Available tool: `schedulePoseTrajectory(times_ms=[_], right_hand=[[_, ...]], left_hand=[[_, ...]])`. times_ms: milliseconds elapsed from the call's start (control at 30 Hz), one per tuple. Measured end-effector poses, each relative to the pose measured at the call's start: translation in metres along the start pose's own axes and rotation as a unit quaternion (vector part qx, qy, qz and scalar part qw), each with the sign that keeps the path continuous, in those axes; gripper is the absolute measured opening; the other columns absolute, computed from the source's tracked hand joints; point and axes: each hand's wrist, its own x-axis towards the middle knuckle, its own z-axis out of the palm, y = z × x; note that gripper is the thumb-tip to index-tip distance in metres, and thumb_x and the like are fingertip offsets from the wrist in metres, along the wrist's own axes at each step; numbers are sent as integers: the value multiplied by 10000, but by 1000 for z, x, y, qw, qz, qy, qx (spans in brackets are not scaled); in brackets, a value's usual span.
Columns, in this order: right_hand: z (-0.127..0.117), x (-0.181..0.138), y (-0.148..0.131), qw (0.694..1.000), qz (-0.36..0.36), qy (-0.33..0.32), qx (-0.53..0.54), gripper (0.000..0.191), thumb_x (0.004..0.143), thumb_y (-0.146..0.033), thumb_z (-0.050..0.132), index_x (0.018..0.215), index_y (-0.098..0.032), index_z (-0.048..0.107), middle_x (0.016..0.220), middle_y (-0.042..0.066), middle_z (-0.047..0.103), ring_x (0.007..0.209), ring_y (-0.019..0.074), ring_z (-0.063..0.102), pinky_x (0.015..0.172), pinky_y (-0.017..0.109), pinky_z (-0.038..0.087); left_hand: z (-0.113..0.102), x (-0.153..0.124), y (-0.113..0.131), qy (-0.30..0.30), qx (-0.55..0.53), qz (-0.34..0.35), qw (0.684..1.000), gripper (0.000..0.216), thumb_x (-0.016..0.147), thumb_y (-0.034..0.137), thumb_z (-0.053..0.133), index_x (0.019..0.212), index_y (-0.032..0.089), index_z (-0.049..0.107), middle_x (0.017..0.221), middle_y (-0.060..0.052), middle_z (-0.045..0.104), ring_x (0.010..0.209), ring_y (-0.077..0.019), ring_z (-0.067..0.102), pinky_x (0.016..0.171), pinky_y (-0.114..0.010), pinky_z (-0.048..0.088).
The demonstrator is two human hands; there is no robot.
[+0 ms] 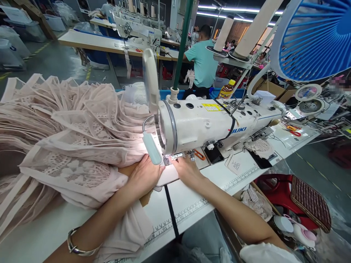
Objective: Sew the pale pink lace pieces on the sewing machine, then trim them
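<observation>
My left hand (144,175) lies flat, fingers together and stretched out, pressing pale pink fabric (167,174) just left of the needle of a white Juki sewing machine (208,124). My right hand (186,170) rests on the same fabric right of the needle, fingers pointing at the presser foot (166,160). A big heap of pink lace and mesh garments (68,138) spreads over the table to my left. A silver bangle (78,248) sits on my left wrist.
The white table (192,201) carries a printed ruler along its front edge. Orange scissors (199,155) lie behind the machine arm. A blue fan (315,36) hangs upper right. A red chair with a cushion (304,199) stands right. A person in a teal shirt (203,62) sits beyond.
</observation>
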Motion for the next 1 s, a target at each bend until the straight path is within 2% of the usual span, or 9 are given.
schedulePoseTrajectory(times_ms=[333, 533, 700, 867, 933, 1000], right_hand=[[-3, 0, 0, 1000, 2, -5, 9, 485, 859, -15, 340, 1228, -223, 575, 1155, 105, 584, 976, 218, 542, 974, 411, 364], [-6, 1, -1, 1000, 2, -8, 3, 464, 857, -12, 325, 1184, -216, 583, 1133, 107, 584, 964, 228, 547, 922, 396, 376], [-9, 1, -1, 999, 5, -32, 27, 476, 854, -8, 335, 1215, -220, 560, 1036, 97, 606, 984, 234, 553, 925, 398, 373], [-6, 3, 1, 998, 15, -39, 49, 358, 931, -100, 352, 1194, -209, 569, 1085, 99, 605, 966, 218, 563, 927, 395, 381], [-2, 7, 4, 996, 11, -53, 70, 316, 983, -189, 324, 1182, -188, 569, 1062, 105, 618, 970, 219, 567, 920, 391, 391], [3, 12, 8, 993, 0, -76, 94, 346, 1019, -325, 292, 1149, -168, 571, 1035, 110, 630, 950, 223, 576, 894, 389, 406]], left_hand=[[-1, -2, -1, -22, -23, -41, 999, 164, 894, 303, 428, 971, 190, 518, 987, -104, 594, 1111, -286, 531, 865, -381, 467], [1, -2, -2, -16, -13, -32, 999, 166, 894, 304, 433, 971, 187, 522, 979, -100, 599, 1086, -278, 546, 861, -377, 467], [-1, 0, 1, -4, -7, -13, 1000, 159, 894, 271, 431, 981, 183, 530, 977, -102, 606, 1078, -272, 554, 880, -383, 462], [-6, -2, 2, 13, 17, 2, 1000, 147, 876, 281, 461, 929, 183, 557, 940, -101, 627, 1020, -269, 577, 902, -396, 453], [-8, -1, 2, 16, 44, -20, 999, 179, 885, 308, 450, 897, 183, 578, 932, -113, 632, 990, -279, 582, 894, -408, 449], [-10, 4, 1, 24, 66, -71, 995, 211, 896, 302, 420, 858, 184, 591, 924, -123, 639, 961, -283, 587, 881, -410, 445]])
